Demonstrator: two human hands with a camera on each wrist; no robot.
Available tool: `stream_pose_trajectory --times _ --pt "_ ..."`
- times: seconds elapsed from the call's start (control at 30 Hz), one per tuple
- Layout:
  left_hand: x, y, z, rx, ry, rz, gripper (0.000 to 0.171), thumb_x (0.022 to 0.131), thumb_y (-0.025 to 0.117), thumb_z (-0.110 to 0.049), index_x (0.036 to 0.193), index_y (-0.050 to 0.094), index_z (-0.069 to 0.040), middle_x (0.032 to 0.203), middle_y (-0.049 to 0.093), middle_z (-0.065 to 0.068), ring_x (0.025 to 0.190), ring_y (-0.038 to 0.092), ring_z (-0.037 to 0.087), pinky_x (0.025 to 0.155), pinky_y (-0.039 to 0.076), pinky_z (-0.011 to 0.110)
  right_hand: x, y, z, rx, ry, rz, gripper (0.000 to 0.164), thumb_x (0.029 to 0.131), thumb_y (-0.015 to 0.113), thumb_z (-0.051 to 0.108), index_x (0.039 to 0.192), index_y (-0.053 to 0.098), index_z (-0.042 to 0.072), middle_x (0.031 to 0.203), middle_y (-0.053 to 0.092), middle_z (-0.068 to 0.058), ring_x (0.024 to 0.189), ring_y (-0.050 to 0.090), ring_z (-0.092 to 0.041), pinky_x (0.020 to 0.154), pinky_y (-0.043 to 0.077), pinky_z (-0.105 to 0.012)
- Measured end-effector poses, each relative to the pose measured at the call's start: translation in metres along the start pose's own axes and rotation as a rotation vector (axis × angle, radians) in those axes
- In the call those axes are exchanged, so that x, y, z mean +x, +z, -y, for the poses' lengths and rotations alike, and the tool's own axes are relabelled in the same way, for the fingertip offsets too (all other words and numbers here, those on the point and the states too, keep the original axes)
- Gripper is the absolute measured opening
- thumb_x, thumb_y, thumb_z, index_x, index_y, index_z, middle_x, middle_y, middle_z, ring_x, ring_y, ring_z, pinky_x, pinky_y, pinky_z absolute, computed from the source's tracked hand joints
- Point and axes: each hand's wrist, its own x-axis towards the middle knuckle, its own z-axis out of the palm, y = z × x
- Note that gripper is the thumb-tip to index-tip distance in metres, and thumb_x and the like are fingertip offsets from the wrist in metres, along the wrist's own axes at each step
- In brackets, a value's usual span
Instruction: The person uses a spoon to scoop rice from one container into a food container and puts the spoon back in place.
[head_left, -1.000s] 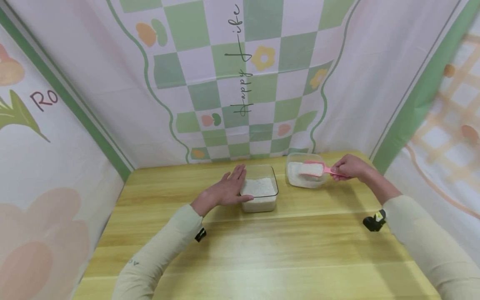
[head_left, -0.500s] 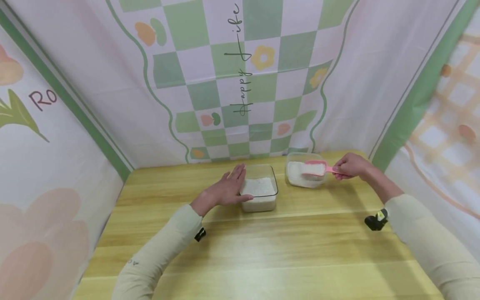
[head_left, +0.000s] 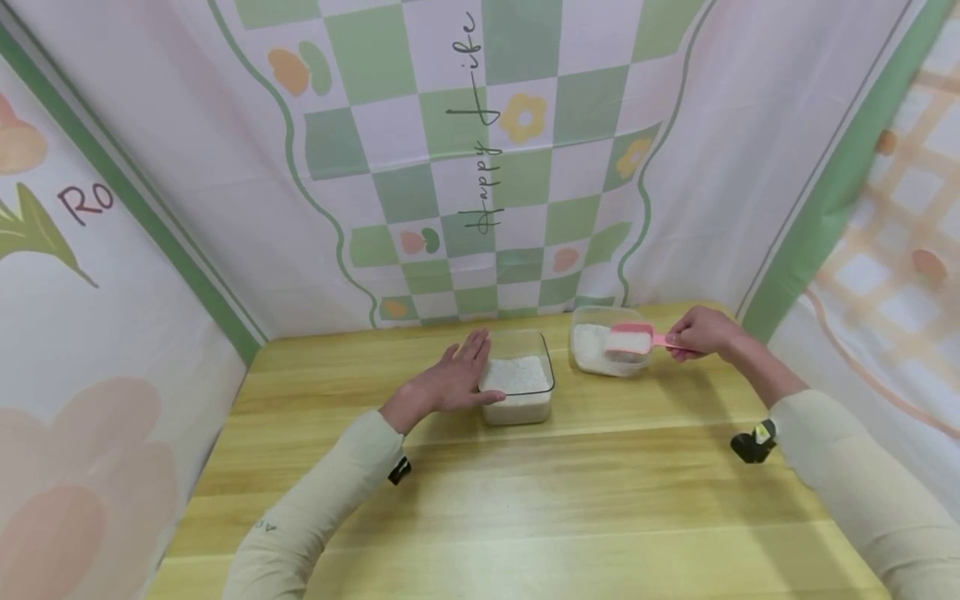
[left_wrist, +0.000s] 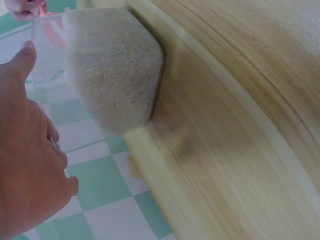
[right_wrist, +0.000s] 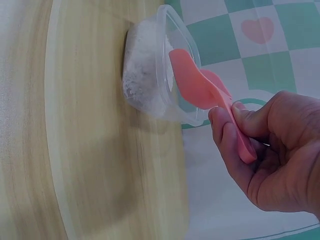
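On the table [head_left: 465, 508], the square container [head_left: 523, 407] of rice [head_left: 517, 375] stands at your left hand [head_left: 452, 380], fingers extended along its rim; a harder push could slide it. The smaller plastic tub [head_left: 600, 315] to its right is unheld, so a knock could shift it. Your right hand [head_left: 696, 332] grips the pink scoop [right_wrist: 192, 82] at that tub's mouth, and a tilted wrist could spill its white grains [head_left: 630, 342].

Wooden tabletop [head_left: 480, 508], yellow-brown, streaked lengthwise with grain. Two uncovered containers are set upright on it, near the far edge, slightly apart: dark-rimmed clear container [head_left: 519, 343] at left, part-filled with rice [left_wrist: 110, 70]; frosted container [head_left: 596, 314] at right, placed farther back, part-filled with white material [head_left: 588, 343].
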Motion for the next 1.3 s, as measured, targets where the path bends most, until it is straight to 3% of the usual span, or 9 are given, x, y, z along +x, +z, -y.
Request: stream_pose_trajectory --times 0.57,0.73,0.97,1.3 --pt "0.000 -0.001 0.000 -0.009 0.008 -0.009 0.100 0.098 0.034 -0.069 0.159 0.000 0.002 0.167 -0.013 0.014 0.156 -0.010 0.028 0.125 0.007 0.053 -0.001 -0.004 0.004 -0.075 -0.017 -0.030 0.031 0.098 0.055 0.003 0.111 0.062 -0.023 0.069 0.071 -0.001 0.062 0.067 -0.009 0.058 0.056 -0.022" --pt "-0.001 -0.002 -0.001 -0.012 0.005 -0.002 0.100 0.098 0.034 -0.070 0.159 -0.003 0.001 0.167 -0.015 0.013 0.156 -0.011 0.027 0.125 0.007 0.053 -0.004 -0.005 0.010 -0.162 -0.055 -0.053 0.026 0.097 0.057 0.004 0.099 0.068 -0.020 0.067 0.071 -0.003 0.061 0.067 -0.011 0.059 0.057 -0.025" --pt "0.000 0.000 0.000 -0.009 -0.004 -0.001 0.101 0.097 0.035 -0.070 0.159 -0.004 -0.001 0.167 -0.014 0.013 0.156 -0.012 0.025 0.126 0.007 0.052 -0.005 -0.002 0.018 -0.408 -0.108 -0.105 0.031 0.097 0.060 0.013 0.069 0.072 0.005 0.060 0.068 0.001 0.057 0.061 -0.012 0.062 0.047 -0.029" --pt "0.001 0.002 0.002 -0.007 -0.008 0.000 0.102 0.097 0.033 -0.072 0.159 -0.004 -0.001 0.168 -0.012 0.014 0.156 -0.013 0.024 0.126 0.007 0.051 -0.007 0.005 0.025 -0.471 -0.114 -0.147 0.032 0.096 0.060 0.011 0.066 0.071 0.008 0.058 0.064 0.001 0.056 0.055 -0.014 0.057 0.042 -0.029"
